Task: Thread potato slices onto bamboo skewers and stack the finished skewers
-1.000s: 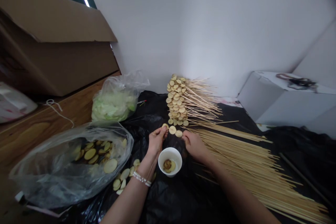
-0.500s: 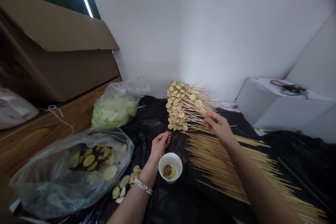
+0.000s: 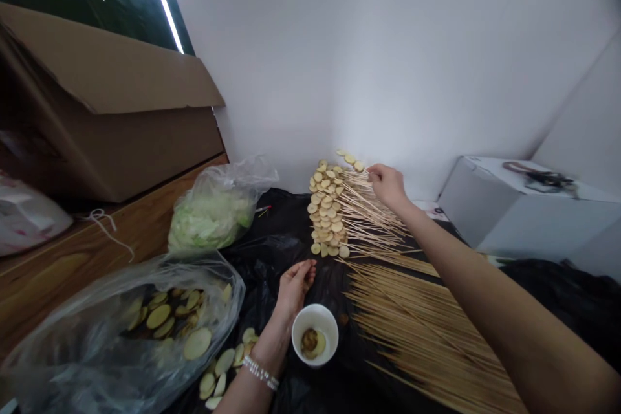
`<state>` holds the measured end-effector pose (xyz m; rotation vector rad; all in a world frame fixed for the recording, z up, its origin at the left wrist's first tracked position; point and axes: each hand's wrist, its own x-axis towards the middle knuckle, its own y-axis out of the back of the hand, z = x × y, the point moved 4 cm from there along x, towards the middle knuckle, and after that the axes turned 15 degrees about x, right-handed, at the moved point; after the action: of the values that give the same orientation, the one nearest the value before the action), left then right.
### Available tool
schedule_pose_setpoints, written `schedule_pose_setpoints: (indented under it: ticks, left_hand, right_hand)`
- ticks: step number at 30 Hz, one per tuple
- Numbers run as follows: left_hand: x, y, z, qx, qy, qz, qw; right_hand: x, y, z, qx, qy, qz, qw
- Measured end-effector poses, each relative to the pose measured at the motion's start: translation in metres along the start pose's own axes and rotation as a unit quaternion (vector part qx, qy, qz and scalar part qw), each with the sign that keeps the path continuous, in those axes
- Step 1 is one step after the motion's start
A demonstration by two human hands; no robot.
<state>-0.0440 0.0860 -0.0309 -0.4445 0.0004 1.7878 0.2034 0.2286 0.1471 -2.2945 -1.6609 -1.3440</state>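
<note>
My right hand [image 3: 387, 184] is raised over the far end of the stacked skewers, its fingers pinched on a skewer that carries several potato slices [image 3: 350, 159]. Below it lies a pile of skewered potato slices [image 3: 326, 210], sticks pointing right. My left hand [image 3: 295, 283] has its fingers curled together just behind the white cup [image 3: 315, 335]; whatever they hold, if anything, is too small to make out. Inside the cup are a few potato pieces. Many bare wooden skewers [image 3: 417, 330] are spread at the right. Loose slices [image 3: 225, 361] lie left of my left wrist.
An open plastic bag [image 3: 116, 343] of potato slices sits at the left, with a bag of cut greens [image 3: 208, 213] behind it. A cardboard box [image 3: 121, 142] stands back left, a white box [image 3: 509, 207] at the right. Black plastic covers the work surface.
My right hand has moved away and slightly left with the loaded skewer, to the far end of the pile. My left hand stays beside the cup. The view has tilted up a little.
</note>
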Motion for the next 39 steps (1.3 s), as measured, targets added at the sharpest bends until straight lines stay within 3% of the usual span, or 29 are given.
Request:
schedule_pose_setpoints:
  ticks: [3, 9, 13, 16, 22, 26, 28, 30, 33, 36, 39]
  left_hand:
    - [-0.001, 0.000, 0.000, -0.004, 0.002, -0.003, 1.000]
    - [-0.001, 0.001, -0.001, -0.001, 0.011, -0.005, 1.000]
    - [-0.001, 0.002, -0.002, -0.014, 0.021, 0.002, 1.000]
    - [-0.001, 0.002, -0.002, -0.023, 0.019, 0.001, 1.000]
    - [-0.001, 0.001, 0.000, -0.030, 0.018, -0.001, 0.999]
    - [-0.003, -0.001, 0.004, -0.035, 0.025, -0.003, 0.999]
    - [-0.003, -0.002, 0.006, -0.042, 0.024, -0.008, 0.999]
    - [-0.003, -0.002, 0.008, -0.054, 0.019, -0.016, 0.998]
    - [-0.002, -0.002, 0.010, -0.066, 0.022, -0.038, 0.997]
    - [-0.002, -0.003, 0.011, -0.072, 0.033, -0.073, 0.994]
    - [-0.003, -0.004, 0.011, -0.081, 0.043, -0.105, 0.990]
  right_hand:
    - [0.022, -0.027, 0.004, -0.075, 0.005, -0.035, 0.997]
    - [0.046, -0.073, 0.011, -0.082, 0.010, -0.054, 0.995]
    - [0.052, -0.089, 0.018, -0.088, 0.004, -0.070, 0.994]
    - [0.052, -0.089, 0.018, -0.099, 0.009, -0.075, 0.992]
    - [0.030, -0.059, -0.003, -0.106, 0.061, -0.045, 0.992]
    - [-0.026, -0.019, -0.018, -0.032, 0.153, 0.001, 0.988]
    - [-0.059, 0.006, -0.015, -0.002, 0.154, 0.033, 0.988]
    - [-0.089, 0.031, -0.004, 0.020, 0.120, 0.061, 0.991]
    - [-0.123, 0.059, 0.028, 0.046, 0.012, 0.073, 0.996]
    - [-0.148, 0.066, 0.063, 0.094, -0.103, 0.004, 0.990]
    - [-0.164, 0.063, 0.085, 0.098, -0.142, -0.042, 0.984]
